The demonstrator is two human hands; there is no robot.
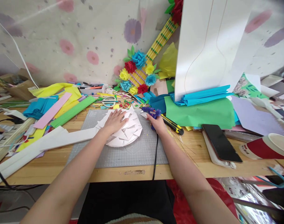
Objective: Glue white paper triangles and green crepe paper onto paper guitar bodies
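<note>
My left hand (pixel 116 120) lies flat, fingers spread, on a white paper craft piece (pixel 130 133) with many pointed folded flaps and a long flat handle-like strip (pixel 74 138) reaching left. In my right hand (pixel 158 123) is a blue hot glue gun (pixel 151 111), its nozzle pointing left toward the far edge of the paper piece. The gun's black cord (pixel 155 155) hangs over the front table edge. Beneath the paper piece is a grey cutting mat (pixel 137 158). Just right of the glue gun lies a yellow and black utility knife (pixel 172 123).
A paper guitar with flowers (pixel 138 76) leans on the wall beside a white board (pixel 202 46). Scissors (pixel 108 101), sticks and scraps lie behind the mat. Coloured paper (pixel 200 112), a phone (pixel 221 142) and a paper cup (pixel 268 146) are at right. Folded crepe paper (pixel 41 107) lies left.
</note>
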